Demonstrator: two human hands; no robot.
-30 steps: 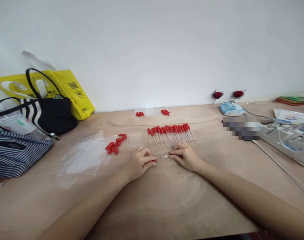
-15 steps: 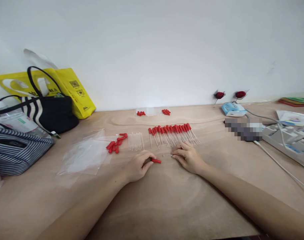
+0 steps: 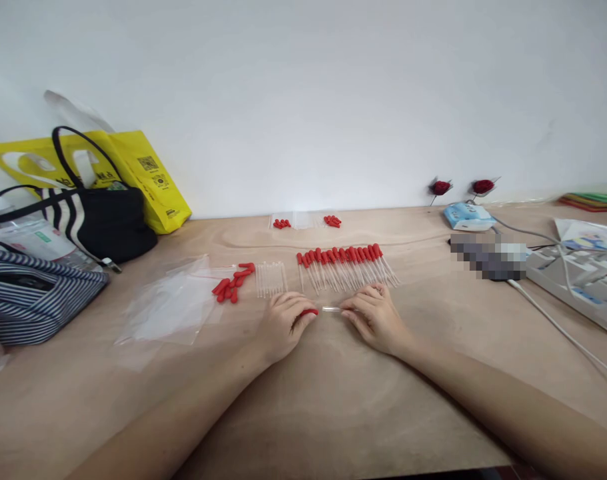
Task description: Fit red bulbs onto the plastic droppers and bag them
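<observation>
Between its thumb and fingers, my left hand pinches a red rubber dropper bulb. Facing it, my right hand is closed on a clear glass dropper tube that points left; a small gap parts tube and bulb. Beyond my hands lies a row of droppers with red bulbs, tips toward me. Left of that row are several bare glass tubes, and beside them a loose heap of red bulbs.
Clear plastic bags lie flat at the left. Small bags with red bulbs rest by the wall. Bags, a striped pouch and a yellow bag stand far left. A power strip and a white cable occupy the right.
My left hand has moved slightly right and away from me, bringing the bulb level with the tube. More of the tube's left end shows, and the gap is narrower.
</observation>
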